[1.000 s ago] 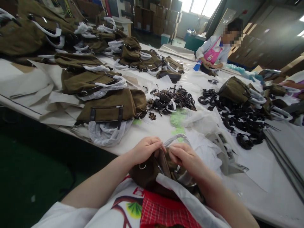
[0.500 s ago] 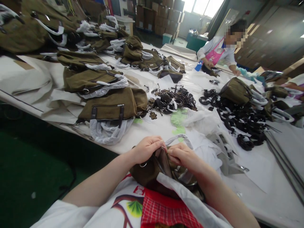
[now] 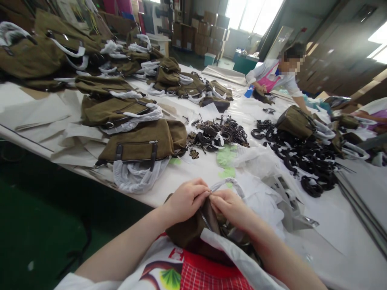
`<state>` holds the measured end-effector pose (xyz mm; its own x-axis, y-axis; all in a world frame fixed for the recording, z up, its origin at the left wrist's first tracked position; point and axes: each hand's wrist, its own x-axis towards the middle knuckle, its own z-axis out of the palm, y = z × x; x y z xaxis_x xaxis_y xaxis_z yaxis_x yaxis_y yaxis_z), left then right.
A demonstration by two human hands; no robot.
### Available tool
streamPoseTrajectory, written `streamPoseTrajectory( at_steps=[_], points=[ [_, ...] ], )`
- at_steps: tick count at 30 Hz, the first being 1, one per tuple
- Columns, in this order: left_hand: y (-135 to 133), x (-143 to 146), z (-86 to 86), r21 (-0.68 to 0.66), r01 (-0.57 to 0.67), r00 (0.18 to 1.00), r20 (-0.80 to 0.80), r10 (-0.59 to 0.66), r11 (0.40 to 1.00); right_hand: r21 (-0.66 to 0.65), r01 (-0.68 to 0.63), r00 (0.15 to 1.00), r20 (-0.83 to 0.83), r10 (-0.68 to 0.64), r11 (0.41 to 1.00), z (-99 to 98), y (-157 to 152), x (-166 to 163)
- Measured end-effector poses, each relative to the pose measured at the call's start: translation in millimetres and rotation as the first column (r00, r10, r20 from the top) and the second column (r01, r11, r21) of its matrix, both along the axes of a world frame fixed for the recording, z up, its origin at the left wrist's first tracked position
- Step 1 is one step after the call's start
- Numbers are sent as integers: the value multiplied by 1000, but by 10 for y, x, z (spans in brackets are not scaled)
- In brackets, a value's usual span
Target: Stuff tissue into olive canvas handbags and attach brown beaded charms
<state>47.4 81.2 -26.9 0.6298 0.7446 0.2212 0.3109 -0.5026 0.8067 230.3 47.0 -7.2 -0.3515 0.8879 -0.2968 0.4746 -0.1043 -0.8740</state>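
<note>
The site is a bag workshop. Olive handbags with wrapped handles line the worktable at left; coiled black straps lie at right; cardboard cartons stand stacked beyond.

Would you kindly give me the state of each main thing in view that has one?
Left hand: pinching the held bag at its edge
Right hand: pinching beside the left
Held bag's zipper: open, at least partly
Nearest tabletop bag: lying down
Its handles: wrapped in white
Black straps: coiled, heaped
Flower-shaped ornament: lying flat

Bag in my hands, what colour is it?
The bag is dark olive brown, best seen in the head view.
</note>
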Motion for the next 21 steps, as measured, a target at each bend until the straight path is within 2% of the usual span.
streamPoseTrajectory(
  at_steps=[2, 4, 6, 7, 9, 11, 14, 16, 18, 21],
  points=[
    [-37, 10, -21, 115, -91, 995, -35, 95, 989, 165, 41, 981, 182, -71, 985, 40, -38, -14],
    [-74, 12, -23, 252, -167, 980, -61, 188, 953, 361, 119, 932, 279, -229, 925, 88, -84, -25],
    [-101, 5, 4, 369, -202, 970, -50, 236, 907, 493, 196, 915, 217, -339, 847, 126, -125, -31],
    [-106, -1, 29, 404, -208, 970, -31, 240, 891, 504, 217, 933, 145, -329, 836, 137, -141, -32],
    [-86, -15, 95, 401, -218, 973, 20, 230, 890, 428, 204, 977, -29, -212, 881, 141, -160, -32],
    [-10, -27, 169, 320, -223, 975, 65, 213, 921, 286, 173, 971, -210, -115, 942, 121, -163, -32],
    [197, -12, 267, 200, -177, 982, 95, 160, 964, 23, 186, 887, -435, -157, 982, 55, -153, -38],
    [348, 41, 324, 186, -127, 989, 100, 109, 974, -174, 210, 800, -536, -271, 962, 8, -143, -49],
    [468, 135, 377, 215, -88, 993, 100, 67, 973, -310, 264, 689, -601, -404, 913, -31, -132, -59],
    [597, 334, 434, 299, 5, 998, 59, -23, 954, -360, 286, 582, -671, -460, 888, -84, -115, -53]
  ],
)
